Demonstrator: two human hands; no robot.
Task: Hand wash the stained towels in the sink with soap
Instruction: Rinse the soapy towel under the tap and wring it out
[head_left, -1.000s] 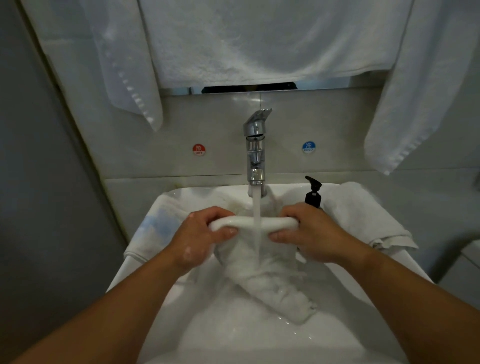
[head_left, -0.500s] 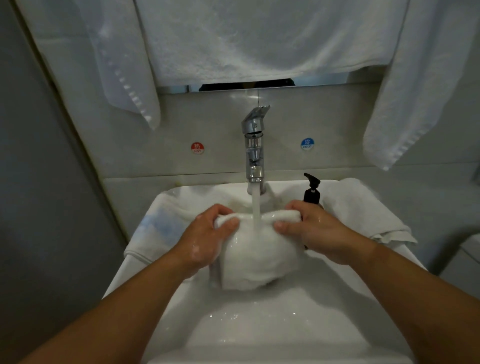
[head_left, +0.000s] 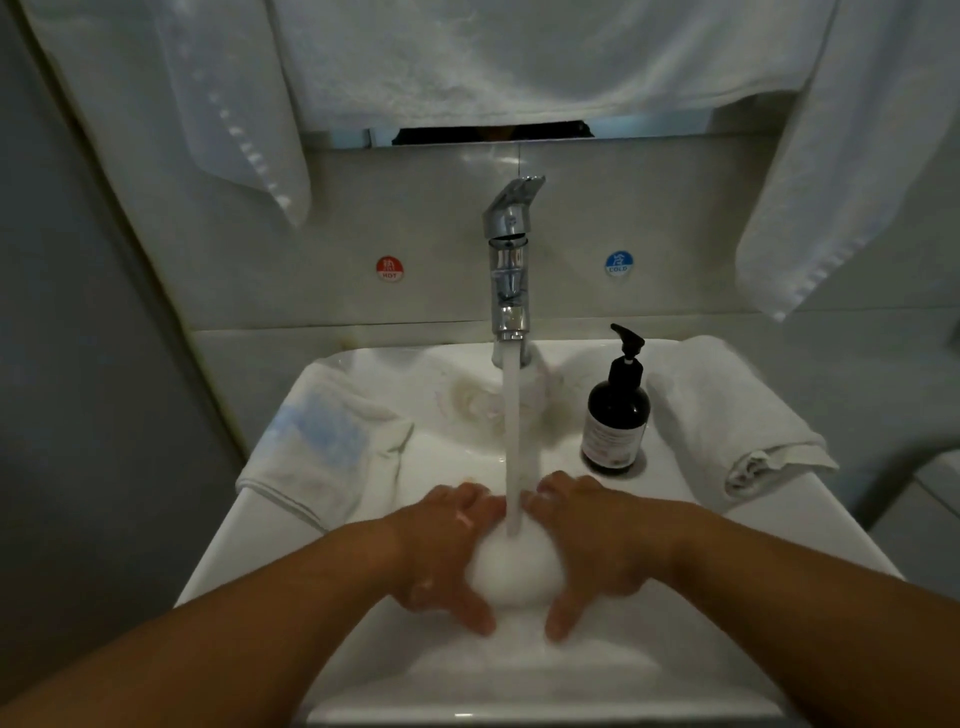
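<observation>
So the wet towel (head_left: 511, 569) is balled up down in the sink (head_left: 249, 561), toward the front edge, right under the water (head_left: 514, 441) running from the tap (head_left: 510, 260). Left grip (head_left: 441, 551) and right grip (head_left: 597, 545) are both wrapped round it, one on each side. The soap bottle (head_left: 618, 410) stands at the back edge, just right of the tap. A blue-stained towel (head_left: 322, 441) lies on the left edge and a folded towel (head_left: 727, 415) on the right edge.

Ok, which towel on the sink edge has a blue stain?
The left towel, with a pale blue patch; the right towel, beside the soap bottle, looks plain white.
</observation>
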